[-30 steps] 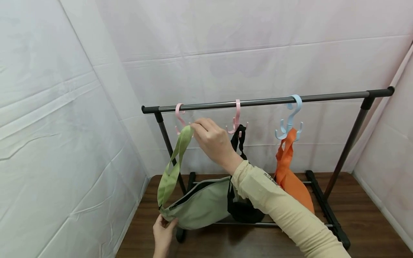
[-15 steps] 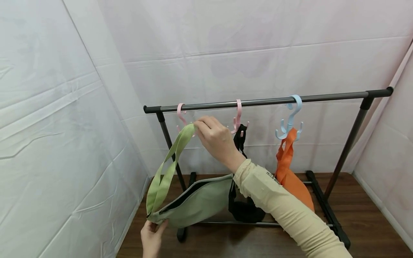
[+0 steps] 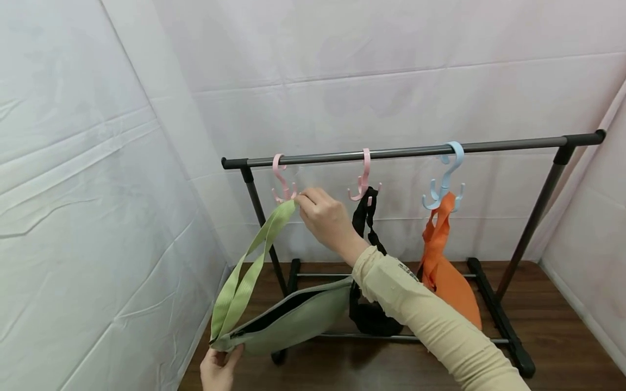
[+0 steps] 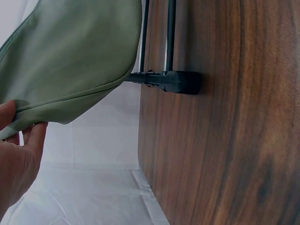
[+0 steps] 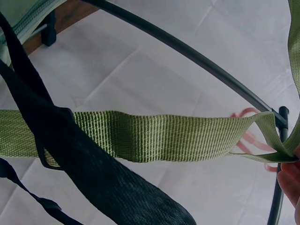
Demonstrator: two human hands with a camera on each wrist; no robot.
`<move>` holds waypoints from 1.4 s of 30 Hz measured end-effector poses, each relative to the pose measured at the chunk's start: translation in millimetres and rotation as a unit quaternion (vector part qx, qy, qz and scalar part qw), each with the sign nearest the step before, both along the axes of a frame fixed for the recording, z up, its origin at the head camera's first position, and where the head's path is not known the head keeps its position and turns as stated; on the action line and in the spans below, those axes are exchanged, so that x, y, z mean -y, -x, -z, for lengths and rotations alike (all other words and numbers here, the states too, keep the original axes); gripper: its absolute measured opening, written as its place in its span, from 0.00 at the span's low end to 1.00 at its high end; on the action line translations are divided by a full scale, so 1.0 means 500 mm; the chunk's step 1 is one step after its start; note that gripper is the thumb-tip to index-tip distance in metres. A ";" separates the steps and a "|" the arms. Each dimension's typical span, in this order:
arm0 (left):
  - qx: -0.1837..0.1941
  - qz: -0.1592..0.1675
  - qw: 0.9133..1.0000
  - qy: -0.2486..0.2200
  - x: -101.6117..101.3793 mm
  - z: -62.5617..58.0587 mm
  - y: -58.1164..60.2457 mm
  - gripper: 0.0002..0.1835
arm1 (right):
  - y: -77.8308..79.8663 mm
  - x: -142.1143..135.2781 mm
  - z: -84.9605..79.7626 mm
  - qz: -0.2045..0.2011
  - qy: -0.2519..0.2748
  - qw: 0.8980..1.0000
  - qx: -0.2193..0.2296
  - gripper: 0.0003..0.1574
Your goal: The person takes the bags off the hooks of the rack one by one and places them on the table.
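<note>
The person's left hand pinches the left end of the green bag at the left of the rack, while the right hand pinches its strap near the left pink hook.

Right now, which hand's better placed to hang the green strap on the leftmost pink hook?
Probably the right hand, pinching the green webbing strap near the leftmost pink hook; the left hand holds the zippered bag below.

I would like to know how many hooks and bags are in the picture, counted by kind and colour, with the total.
Pink hooks: 2
Light blue hook: 1
Zippered green bag: 1
Black bag: 1
Orange bag: 1
Total: 6
</note>
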State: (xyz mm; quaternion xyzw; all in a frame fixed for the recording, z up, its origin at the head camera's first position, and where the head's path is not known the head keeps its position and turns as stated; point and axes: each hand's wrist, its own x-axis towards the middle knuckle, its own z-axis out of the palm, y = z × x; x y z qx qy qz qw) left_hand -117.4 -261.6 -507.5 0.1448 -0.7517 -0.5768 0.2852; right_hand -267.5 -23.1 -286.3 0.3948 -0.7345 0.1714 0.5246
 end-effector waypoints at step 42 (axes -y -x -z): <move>-0.050 -0.023 0.996 -0.077 0.063 0.029 -0.035 0.21 | -0.014 -0.043 0.133 -0.026 -0.072 0.981 0.178 0.15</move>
